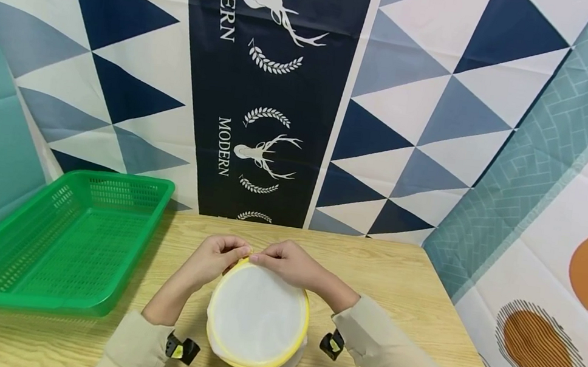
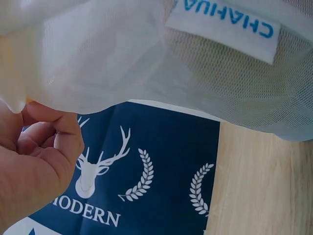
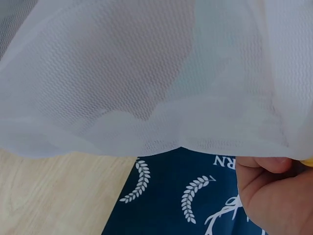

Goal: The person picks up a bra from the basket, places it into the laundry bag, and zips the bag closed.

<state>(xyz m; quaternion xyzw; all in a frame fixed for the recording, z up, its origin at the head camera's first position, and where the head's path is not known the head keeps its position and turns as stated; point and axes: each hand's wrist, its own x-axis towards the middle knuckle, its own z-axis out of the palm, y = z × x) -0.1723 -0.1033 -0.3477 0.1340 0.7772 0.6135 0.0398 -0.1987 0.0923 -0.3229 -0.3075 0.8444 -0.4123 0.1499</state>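
Observation:
A round white mesh laundry bag (image 1: 258, 317) with a yellow rim is held up over the wooden table. My left hand (image 1: 215, 262) pinches the rim at its far edge between thumb and curled index finger. Right beside it, my right hand (image 1: 292, 264) pinches the same stretch of rim, the two thumbs almost meeting. In the left wrist view a white label (image 2: 227, 27) with blue letters reading CHAHUA shows on the mesh. Sheer mesh side wall (image 3: 122, 83) fills the upper part of the right wrist view. What the fingertips pinch is mostly hidden.
A green plastic basket (image 1: 122, 260) with slotted walls stands on the left of the wooden table (image 1: 379, 341). Behind the table hangs a patterned cloth (image 1: 277, 96) with deer heads and triangles. Patterned sheets also line both sides.

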